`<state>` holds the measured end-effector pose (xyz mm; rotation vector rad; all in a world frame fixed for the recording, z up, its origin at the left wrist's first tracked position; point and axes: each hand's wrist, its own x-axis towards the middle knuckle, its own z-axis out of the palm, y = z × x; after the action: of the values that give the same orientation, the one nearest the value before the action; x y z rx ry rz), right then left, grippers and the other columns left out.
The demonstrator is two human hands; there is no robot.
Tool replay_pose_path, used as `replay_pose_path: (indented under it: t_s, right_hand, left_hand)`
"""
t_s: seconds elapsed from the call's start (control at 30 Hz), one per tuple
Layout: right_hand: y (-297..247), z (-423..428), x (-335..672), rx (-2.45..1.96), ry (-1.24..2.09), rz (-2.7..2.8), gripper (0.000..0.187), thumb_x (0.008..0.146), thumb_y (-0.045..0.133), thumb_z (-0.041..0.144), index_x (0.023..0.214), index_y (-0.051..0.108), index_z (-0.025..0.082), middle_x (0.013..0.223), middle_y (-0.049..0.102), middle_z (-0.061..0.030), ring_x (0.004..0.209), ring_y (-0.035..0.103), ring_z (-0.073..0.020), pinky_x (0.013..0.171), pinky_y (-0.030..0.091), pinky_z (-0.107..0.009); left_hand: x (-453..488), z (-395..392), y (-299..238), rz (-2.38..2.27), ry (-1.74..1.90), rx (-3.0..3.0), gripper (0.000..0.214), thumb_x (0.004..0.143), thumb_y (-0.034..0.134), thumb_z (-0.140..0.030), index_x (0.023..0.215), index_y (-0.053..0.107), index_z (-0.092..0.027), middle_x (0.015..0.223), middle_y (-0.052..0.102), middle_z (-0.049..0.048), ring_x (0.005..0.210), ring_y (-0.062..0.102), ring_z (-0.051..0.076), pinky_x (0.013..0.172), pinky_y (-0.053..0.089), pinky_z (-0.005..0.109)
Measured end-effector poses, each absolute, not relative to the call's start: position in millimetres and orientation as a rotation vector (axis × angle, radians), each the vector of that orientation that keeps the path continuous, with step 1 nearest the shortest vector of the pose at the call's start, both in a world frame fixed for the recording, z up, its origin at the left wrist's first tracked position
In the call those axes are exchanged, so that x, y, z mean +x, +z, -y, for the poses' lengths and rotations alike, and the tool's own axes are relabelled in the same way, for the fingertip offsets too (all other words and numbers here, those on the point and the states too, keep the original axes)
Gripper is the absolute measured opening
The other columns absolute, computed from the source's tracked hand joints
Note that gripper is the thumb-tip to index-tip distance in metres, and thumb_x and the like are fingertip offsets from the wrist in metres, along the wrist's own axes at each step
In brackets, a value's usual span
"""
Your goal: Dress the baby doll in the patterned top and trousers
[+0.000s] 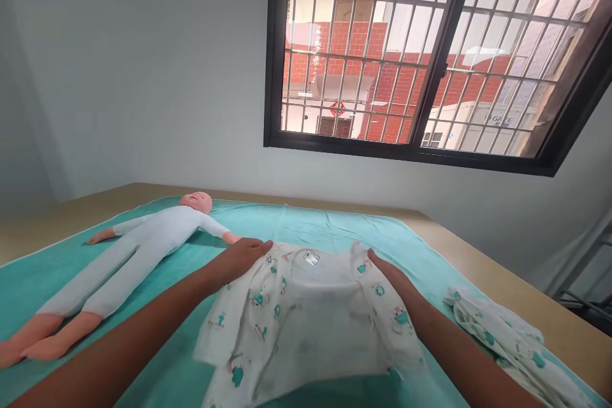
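A white baby shirt (329,319) with small green and red prints is spread out in front of me, its front open and a label showing inside the neck. My left hand (245,259) is closed on its left shoulder. At the other shoulder, my right hand (389,273) grips the cloth, with most of its fingers hidden behind the sleeve. To the left lies a baby doll (157,236) on its back, dressed in a plain white body suit, with bare hands and feet.
A turquoise sheet (335,220) covers most of the tan table (478,255). Another printed white garment (507,331) lies bunched at the right edge. Behind the table stand a grey wall (143,76) and a barred window (411,146).
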<state>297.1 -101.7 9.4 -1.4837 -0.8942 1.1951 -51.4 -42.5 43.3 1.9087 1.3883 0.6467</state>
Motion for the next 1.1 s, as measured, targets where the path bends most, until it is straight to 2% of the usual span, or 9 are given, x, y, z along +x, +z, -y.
replay_pose_path:
  t_s: [0.1, 0.23, 0.37, 0.5, 0.57, 0.7, 0.83, 1.0, 1.1]
  right_hand:
    - [-11, 51, 310, -1.425, 1.226, 0.941, 0.052, 0.071, 0.072, 0.061, 0.096, 0.074, 0.015, 0.099, 0.075, -0.0119, 0.085, 0.069, -0.0286, 0.067, 0.052, -0.034]
    - [-39, -21, 325, -1.343, 1.180, 1.021, 0.041, 0.071, 0.075, 0.051, 0.087, 0.073, 0.013, 0.086, 0.075, -0.0105, 0.078, 0.068, -0.0274, 0.067, 0.050, -0.035]
    - [-68, -61, 333, -1.214, 1.205, 0.971, 0.036, 0.077, 0.066, 0.046, 0.099, 0.067, 0.018, 0.089, 0.074, -0.0066, 0.086, 0.069, -0.0259, 0.076, 0.054, -0.036]
    - [-84, -59, 340, -1.076, 1.276, 0.988, 0.038, 0.076, 0.068, 0.034, 0.112, 0.062, 0.023, 0.102, 0.072, -0.0048, 0.100, 0.067, -0.0238, 0.087, 0.054, -0.036]
    - [-84, -52, 344, -0.985, 1.323, 1.033, 0.046, 0.071, 0.071, 0.024, 0.116, 0.060, 0.025, 0.114, 0.069, -0.0048, 0.104, 0.066, -0.0236, 0.089, 0.054, -0.036]
    - [-75, -39, 349, -0.919, 1.428, 1.136, 0.060, 0.068, 0.076, 0.018, 0.124, 0.057, 0.028, 0.129, 0.063, -0.0057, 0.108, 0.065, -0.0247, 0.090, 0.054, -0.039]
    - [-62, -30, 355, -1.050, 1.563, 1.238, 0.053, 0.074, 0.077, 0.025, 0.123, 0.058, 0.024, 0.121, 0.068, -0.0090, 0.101, 0.068, -0.0244, 0.084, 0.056, -0.037]
    - [-57, -24, 360, -1.216, 1.601, 1.383, 0.044, 0.070, 0.081, 0.030, 0.109, 0.067, 0.017, 0.105, 0.074, -0.0083, 0.089, 0.070, -0.0231, 0.074, 0.055, -0.031]
    - [-60, -27, 358, -1.166, 1.513, 1.366, 0.046, 0.070, 0.080, 0.038, 0.110, 0.067, 0.018, 0.103, 0.074, -0.0071, 0.086, 0.070, -0.0230, 0.073, 0.054, -0.031]
  left_hand:
    - [-41, -13, 21, -1.505, 0.570, 2.068, 0.054, 0.086, 0.032, -0.069, 0.063, 0.042, -0.021, 0.065, 0.049, -0.0003, 0.061, 0.048, 0.017, 0.057, 0.031, 0.027]
    - [-24, -76, -13, -1.653, 0.552, 2.157, 0.045, 0.086, 0.043, -0.057, 0.060, 0.048, -0.020, 0.068, 0.058, 0.0034, 0.069, 0.055, 0.020, 0.062, 0.033, 0.029]
    - [-8, -102, -45, -1.798, 0.635, 2.192, 0.034, 0.092, 0.039, -0.045, 0.091, 0.060, -0.019, 0.092, 0.067, 0.0099, 0.085, 0.060, 0.026, 0.071, 0.038, 0.033]
    - [16, -84, -54, -1.755, 0.763, 2.348, 0.030, 0.095, 0.038, -0.033, 0.114, 0.057, -0.020, 0.123, 0.059, 0.0118, 0.115, 0.051, 0.028, 0.093, 0.037, 0.039]
    - [33, -60, -47, -1.550, 0.823, 2.511, 0.026, 0.096, 0.040, -0.030, 0.112, 0.059, -0.022, 0.120, 0.061, 0.0093, 0.115, 0.051, 0.026, 0.097, 0.036, 0.039]
    - [69, 1, -33, -1.003, 0.761, 2.664, 0.022, 0.093, 0.051, -0.035, 0.109, 0.060, -0.022, 0.109, 0.066, 0.0061, 0.100, 0.058, 0.022, 0.088, 0.044, 0.035]
    - [89, 38, -41, -0.867, 0.505, 2.855, 0.035, 0.083, 0.066, -0.044, 0.108, 0.060, -0.020, 0.109, 0.064, 0.0091, 0.100, 0.056, 0.027, 0.083, 0.046, 0.040]
    - [89, 39, -55, -0.965, 0.456, 2.870, 0.016, 0.090, 0.058, -0.034, 0.092, 0.061, -0.019, 0.103, 0.062, 0.0090, 0.095, 0.055, 0.025, 0.078, 0.046, 0.038]
    - [89, 36, -59, -0.957, 0.494, 2.798, 0.011, 0.092, 0.053, -0.028, 0.092, 0.061, -0.020, 0.099, 0.063, 0.0071, 0.093, 0.055, 0.023, 0.077, 0.045, 0.035]
